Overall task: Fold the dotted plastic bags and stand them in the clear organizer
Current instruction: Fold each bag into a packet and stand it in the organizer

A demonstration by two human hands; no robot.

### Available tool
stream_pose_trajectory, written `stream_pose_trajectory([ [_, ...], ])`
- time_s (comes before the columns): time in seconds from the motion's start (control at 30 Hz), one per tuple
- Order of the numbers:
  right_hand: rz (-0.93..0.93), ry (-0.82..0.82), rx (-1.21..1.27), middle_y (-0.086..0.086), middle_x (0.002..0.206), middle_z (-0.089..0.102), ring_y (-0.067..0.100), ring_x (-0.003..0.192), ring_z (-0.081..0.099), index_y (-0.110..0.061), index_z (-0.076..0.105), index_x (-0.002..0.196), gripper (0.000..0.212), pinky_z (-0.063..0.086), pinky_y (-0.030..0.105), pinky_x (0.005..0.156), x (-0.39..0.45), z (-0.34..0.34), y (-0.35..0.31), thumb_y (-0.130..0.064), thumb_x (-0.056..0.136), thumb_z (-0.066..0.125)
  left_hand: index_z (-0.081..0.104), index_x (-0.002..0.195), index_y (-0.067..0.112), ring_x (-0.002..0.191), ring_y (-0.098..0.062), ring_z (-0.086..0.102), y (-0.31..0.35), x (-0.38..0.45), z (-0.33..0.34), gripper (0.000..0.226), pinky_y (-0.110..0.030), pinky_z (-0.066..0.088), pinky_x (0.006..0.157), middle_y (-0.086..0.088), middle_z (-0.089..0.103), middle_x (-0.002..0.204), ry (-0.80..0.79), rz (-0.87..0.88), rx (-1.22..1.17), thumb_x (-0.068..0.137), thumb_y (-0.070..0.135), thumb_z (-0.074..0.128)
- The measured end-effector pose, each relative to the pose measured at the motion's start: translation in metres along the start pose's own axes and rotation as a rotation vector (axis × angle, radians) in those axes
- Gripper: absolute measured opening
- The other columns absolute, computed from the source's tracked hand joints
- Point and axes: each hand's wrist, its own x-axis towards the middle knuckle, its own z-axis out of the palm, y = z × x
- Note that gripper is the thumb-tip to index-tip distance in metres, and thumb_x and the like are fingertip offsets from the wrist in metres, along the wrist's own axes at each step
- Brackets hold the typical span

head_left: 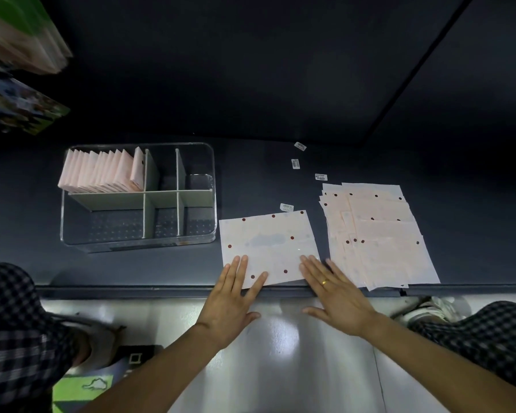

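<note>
One pale pink dotted plastic bag (268,245) lies flat on the dark shelf near its front edge. My left hand (231,299) rests with straight fingers on the bag's near left corner. My right hand (332,293), wearing a gold ring, lies flat on its near right corner. A loose pile of several more dotted bags (376,234) is spread to the right. The clear organizer (137,242) stands to the left, with several folded bags (102,171) upright in its back left compartment.
Small white labels (295,163) lie scattered on the shelf behind the bags. The shelf's front edge (161,289) runs just under my hands, with a glossy floor below. Checked trouser legs and a shoe (429,308) show at both sides. Stacked goods (18,34) hang at top left.
</note>
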Motion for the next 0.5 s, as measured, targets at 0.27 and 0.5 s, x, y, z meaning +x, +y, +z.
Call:
stream_pose_trajectory([
  [0.27, 0.095, 0.345, 0.179, 0.008, 0.115, 0.067, 0.027, 0.095, 0.067, -0.007, 0.070, 0.102, 0.035, 0.054, 0.037, 0.087, 0.020, -0.011, 0.002, -0.028, 0.075, 0.077, 0.043, 0.139, 0.035, 0.137, -0.034, 0.034, -0.006, 0.003, -0.023, 0.056, -0.044, 0.028, 0.110, -0.017, 0.037, 0.147, 0.093, -0.041, -0.211, 0.087, 0.056, 0.052],
  [0.5, -0.143, 0.361, 0.069, 0.000, 0.082, 0.066, 0.018, 0.069, 0.062, -0.013, 0.068, 0.074, 0.010, 0.051, 0.025, 0.058, 0.052, -0.009, -0.009, -0.018, 0.075, 0.077, 0.050, 0.131, 0.036, 0.138, -0.027, 0.025, -0.004, 0.010, -0.022, 0.042, -0.036, 0.019, 0.113, -0.009, 0.032, 0.147, 0.163, -0.133, -0.396, 0.091, 0.049, 0.050],
])
